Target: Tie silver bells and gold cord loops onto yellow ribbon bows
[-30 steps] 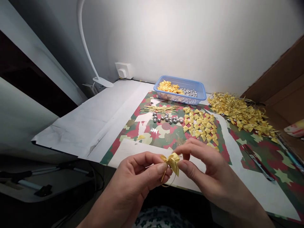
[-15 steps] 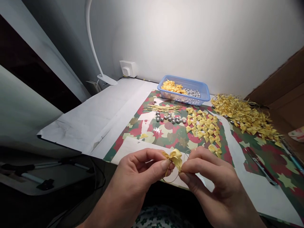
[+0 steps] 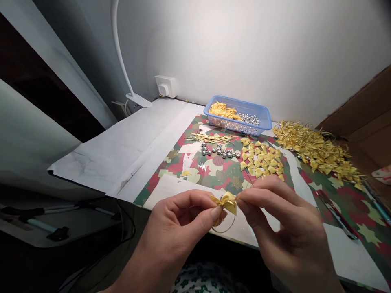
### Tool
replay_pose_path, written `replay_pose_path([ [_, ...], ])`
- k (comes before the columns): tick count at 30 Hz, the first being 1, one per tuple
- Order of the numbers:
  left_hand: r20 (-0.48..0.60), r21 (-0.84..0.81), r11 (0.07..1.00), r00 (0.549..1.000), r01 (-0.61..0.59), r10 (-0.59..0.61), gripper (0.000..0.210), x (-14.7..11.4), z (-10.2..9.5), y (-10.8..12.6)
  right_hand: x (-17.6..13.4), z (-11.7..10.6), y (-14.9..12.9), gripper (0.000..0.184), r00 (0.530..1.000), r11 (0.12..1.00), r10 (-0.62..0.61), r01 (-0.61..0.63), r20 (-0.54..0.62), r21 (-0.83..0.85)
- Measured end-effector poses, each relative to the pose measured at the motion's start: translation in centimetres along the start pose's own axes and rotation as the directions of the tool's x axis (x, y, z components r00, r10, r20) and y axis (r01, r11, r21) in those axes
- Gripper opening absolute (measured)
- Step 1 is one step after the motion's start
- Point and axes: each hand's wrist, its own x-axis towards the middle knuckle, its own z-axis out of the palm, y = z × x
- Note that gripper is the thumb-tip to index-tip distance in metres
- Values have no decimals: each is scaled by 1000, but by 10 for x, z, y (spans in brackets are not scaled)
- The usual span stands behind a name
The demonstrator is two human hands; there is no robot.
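My left hand [image 3: 183,228] pinches a yellow satin ribbon bow [image 3: 228,199] between thumb and fingers, just above the table's front edge. A thin gold cord [image 3: 226,230] hangs in a curved loop below the bow and rises toward my right hand [image 3: 284,228]. The right thumb and forefinger are closed on the cord close to the bow's right side, and a thin end sticks up past them. The knot behind the left thumb is hidden. Beyond the hands, small yellow bows [image 3: 262,158] lie in rows, with silver bells [image 3: 224,152] and straight gold cords [image 3: 214,138] to their left.
A blue plastic basket [image 3: 265,121] holds yellow bows and silver bells at the back. Finished-looking corded bows [image 3: 317,150] are heaped at the right, near a cardboard box [image 3: 360,110]. Tweezers [image 3: 336,213] lie at the right. A white lamp [image 3: 119,49] stands at the back left.
My right hand has moved up and slightly right, from the bow's lower tip to its right side. The cord loop beneath the bow now shows wider. My left hand keeps its pinch.
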Motion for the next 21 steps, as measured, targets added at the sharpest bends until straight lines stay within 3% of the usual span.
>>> replay_pose_path([
  [12, -16, -60, 995, 997, -79, 79, 15, 1, -4, -7, -8, 8, 0, 18, 995, 996, 91, -92, 44, 3],
  [18, -8, 90, 968, 972, -233, 235, 19, -3, -2, -10, -9, 4, 1, 16, 999, 994, 54, -54, -4, -93],
  [21, 64, 169, 907, 923, -386, 380, 26, -5, -2, -11, -8, -1, 0, 15, 999, 988, -41, 41, 2, -151],
])
